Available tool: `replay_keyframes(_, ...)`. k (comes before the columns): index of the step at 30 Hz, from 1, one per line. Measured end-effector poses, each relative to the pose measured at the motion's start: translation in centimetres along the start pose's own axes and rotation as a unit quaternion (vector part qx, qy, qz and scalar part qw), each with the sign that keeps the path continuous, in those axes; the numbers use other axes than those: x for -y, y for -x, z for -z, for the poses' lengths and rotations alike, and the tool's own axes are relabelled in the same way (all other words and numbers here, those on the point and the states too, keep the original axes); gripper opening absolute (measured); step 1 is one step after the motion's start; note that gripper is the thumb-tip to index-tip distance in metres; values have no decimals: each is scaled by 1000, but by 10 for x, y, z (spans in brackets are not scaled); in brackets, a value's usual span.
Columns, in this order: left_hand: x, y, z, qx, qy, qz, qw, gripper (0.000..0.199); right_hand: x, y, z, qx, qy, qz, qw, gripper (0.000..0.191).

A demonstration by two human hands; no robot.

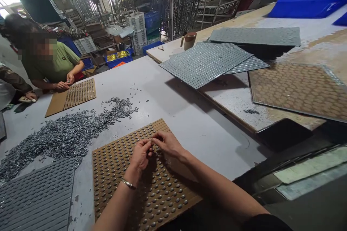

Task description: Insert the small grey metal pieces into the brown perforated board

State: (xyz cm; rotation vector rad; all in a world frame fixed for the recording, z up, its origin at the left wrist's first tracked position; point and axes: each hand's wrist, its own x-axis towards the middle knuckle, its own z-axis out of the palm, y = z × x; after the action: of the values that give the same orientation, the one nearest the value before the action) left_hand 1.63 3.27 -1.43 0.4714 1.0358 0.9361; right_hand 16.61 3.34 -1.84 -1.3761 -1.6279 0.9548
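Note:
A brown ridged board (162,126) lies on the white table in front of me, covered with rows of small shiny dark oval pieces. Over its upper part, my left hand (141,155), with a metal bangle at the wrist, has its fingers pinched together. Its fingertips meet those of my right hand (168,144), also in a pinch. Whatever sits between the fingertips is too small to make out. To the left of the board spreads a large pile of loose metallic oval pieces (65,133).
A grey ridged board (40,198) lies at the lower left. Across the table (121,83), a person in green works over another brown board (81,94). Stacked grey sheets (208,61), a patterned panel (298,90), a brown mug (189,40) and blue trays (306,1) are at the right.

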Motion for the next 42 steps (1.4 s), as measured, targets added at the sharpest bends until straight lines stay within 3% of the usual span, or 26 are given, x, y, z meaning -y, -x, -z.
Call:
replay_keyframes(5,1,3,-10,-1,0,0,1000,21,-6,9,8,-14,-87,-48,995,16)
replay_keyframes(9,-3,1,-7,-35,6,3,999,14,-24,-7,13,-51,32,-85,995,9)
replay_keyframes(13,-6,0,-2,-42,-2,9,999,11,-31,-18,2,-26,144,-90,985,10)
replay_keyframes(17,-3,0,5,-37,-12,-3,999,24,-29,-21,-7,-23,191,-106,976,10)
replay_keyframes(22,-4,0,11,-24,-1,-17,1000,32,-26,-24,-3,-16,220,-118,968,10)
replay_keyframes(27,-4,8,6,1,17,7,1000,26,-9,-1,5,-45,75,-48,995,16)
replay_keyframes(30,0,12,-1,31,13,27,999,26,7,20,6,-14,-27,3,1000,18)
replay_keyframes(33,7,11,-8,52,0,49,997,30,12,30,8,-1,-54,8,999,16)
replay_keyframes(39,4,7,-7,-1,8,33,999,8,-12,13,16,-56,113,-73,989,15)
replay_keyframes(42,-3,10,-1,-35,13,22,999,15,-20,6,12,-42,155,-113,980,18)
